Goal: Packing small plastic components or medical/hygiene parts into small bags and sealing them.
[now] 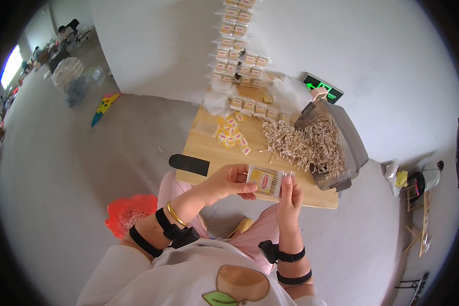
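A flat clear pack of cotton swabs (264,182) with a yellow and white card is held up in front of me, above the near edge of the table. My left hand (230,183) grips its left end, thumb on the front face. At the right end, my right hand (289,198) pinches the pack, its thumb pointing up. Beyond it, a large heap of loose cotton swabs (306,143) spills from a tipped grey plastic bin (353,140) onto the wooden table (201,137). Left of the heap lie scattered small yellow and white cards (229,135).
Filled packs (255,108) line up behind the cards, and tall stacks of bagged packs (234,46) rise at the back. Clear plastic bags (219,99) lie nearby. A black strap-like piece (188,164) overhangs the left edge. A red bag (131,214) sits on the floor.
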A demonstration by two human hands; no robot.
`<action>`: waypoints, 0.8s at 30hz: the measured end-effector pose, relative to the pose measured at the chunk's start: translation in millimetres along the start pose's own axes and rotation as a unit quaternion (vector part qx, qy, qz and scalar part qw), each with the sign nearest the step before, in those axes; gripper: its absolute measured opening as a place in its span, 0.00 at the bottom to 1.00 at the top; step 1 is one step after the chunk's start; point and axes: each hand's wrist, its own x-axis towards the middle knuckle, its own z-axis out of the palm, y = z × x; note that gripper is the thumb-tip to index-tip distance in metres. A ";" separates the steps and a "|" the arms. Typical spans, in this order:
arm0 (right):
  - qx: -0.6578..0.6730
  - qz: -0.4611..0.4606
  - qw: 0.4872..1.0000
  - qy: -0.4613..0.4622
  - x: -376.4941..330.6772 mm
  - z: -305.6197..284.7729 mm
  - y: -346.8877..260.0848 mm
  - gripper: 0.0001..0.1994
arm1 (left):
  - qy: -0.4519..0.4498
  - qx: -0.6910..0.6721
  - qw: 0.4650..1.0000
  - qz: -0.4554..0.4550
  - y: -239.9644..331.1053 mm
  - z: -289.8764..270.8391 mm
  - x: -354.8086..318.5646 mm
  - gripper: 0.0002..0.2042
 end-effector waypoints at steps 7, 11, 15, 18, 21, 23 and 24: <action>-0.064 -0.107 0.990 -0.058 7.3 -16.2 13.9 0.10 | 0.125 0.124 0.968 0.179 22.0 18.3 -11.2 0.14; -0.038 -0.060 0.995 -0.072 2.4 -14.0 13.0 0.08 | 0.136 0.287 0.904 0.286 36.1 33.3 -22.4 0.14; 0.000 -0.051 0.994 -0.102 2.3 -21.0 21.0 0.07 | 0.118 0.396 0.828 0.379 39.1 39.5 -25.8 0.16; 0.022 -0.045 0.993 -0.107 0.2 -23.0 24.8 0.07 | 0.101 0.417 0.802 0.417 40.5 44.3 -26.1 0.17; 0.033 -0.040 0.992 -0.111 -1.8 -20.6 23.4 0.07 | 0.091 0.428 0.788 0.434 40.3 46.0 -26.1 0.18; 0.042 -0.041 0.992 -0.116 -2.7 -18.9 22.6 0.07 | 0.088 0.433 0.783 0.439 40.0 46.4 -26.2 0.18; 0.046 -0.041 0.991 -0.118 -2.9 -18.1 22.5 0.07 | 0.089 0.435 0.781 0.440 40.2 46.6 -26.5 0.18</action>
